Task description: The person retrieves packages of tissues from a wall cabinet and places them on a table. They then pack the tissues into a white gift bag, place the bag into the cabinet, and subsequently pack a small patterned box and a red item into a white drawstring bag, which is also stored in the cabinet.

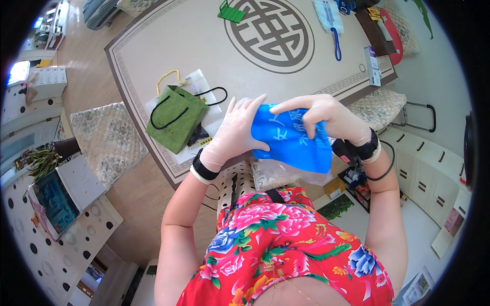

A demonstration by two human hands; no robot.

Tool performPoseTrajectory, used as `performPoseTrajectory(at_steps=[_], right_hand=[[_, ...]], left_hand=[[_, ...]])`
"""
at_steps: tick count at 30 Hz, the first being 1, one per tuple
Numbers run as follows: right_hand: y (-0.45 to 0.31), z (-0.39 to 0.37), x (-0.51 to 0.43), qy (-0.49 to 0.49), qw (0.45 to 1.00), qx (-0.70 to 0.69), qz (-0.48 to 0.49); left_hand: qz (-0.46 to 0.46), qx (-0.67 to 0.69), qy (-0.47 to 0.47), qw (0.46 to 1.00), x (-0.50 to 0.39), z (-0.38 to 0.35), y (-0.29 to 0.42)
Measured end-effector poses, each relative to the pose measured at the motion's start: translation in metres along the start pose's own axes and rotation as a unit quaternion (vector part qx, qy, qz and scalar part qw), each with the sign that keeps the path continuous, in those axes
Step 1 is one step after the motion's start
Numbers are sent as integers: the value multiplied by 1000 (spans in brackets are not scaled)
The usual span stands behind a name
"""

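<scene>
A blue plastic packet (289, 139) with white writing is stretched between my two gloved hands over the near table edge. My left hand (237, 128) pinches its left side, with the thumb on the front. My right hand (325, 114) grips its upper right part with bent fingers. Below the packet hangs a clear plastic sheet or bag (277, 172). To the left of my left hand, a green Gucci paper gift bag (178, 118) with black cord handles lies on white papers (216, 109). A yellow cord (168, 75) curls above it.
The patterned table (187, 42) holds a small green toy chair (231, 13), a white packet with a blue strap (330, 17) and a slim box (372, 65). Cushioned seats stand at left (107, 141) and right (377, 107). White drawers (425, 168) are at the right.
</scene>
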State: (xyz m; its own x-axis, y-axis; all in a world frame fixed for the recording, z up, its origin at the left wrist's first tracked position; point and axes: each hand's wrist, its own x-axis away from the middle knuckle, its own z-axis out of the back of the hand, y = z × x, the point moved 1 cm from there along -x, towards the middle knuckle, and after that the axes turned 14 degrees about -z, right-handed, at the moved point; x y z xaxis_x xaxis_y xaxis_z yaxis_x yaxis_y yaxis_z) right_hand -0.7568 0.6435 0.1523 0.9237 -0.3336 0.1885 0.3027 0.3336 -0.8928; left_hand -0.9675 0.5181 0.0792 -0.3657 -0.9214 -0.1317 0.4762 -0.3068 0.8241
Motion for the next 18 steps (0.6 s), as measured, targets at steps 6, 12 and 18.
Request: performPoseTrajectory(at_steps=[6,12,18], right_hand=[[43,-4,22,61,888,-433,-141],[85,-39,39,-70,739,-668,-53],[82,-76,18,119,776,-596,-170]], left_hand=[[166,244,13,955,11,1,-14],[120,577,227,775,12,-3,-23],[204,158,270,928,5,-33,-49]])
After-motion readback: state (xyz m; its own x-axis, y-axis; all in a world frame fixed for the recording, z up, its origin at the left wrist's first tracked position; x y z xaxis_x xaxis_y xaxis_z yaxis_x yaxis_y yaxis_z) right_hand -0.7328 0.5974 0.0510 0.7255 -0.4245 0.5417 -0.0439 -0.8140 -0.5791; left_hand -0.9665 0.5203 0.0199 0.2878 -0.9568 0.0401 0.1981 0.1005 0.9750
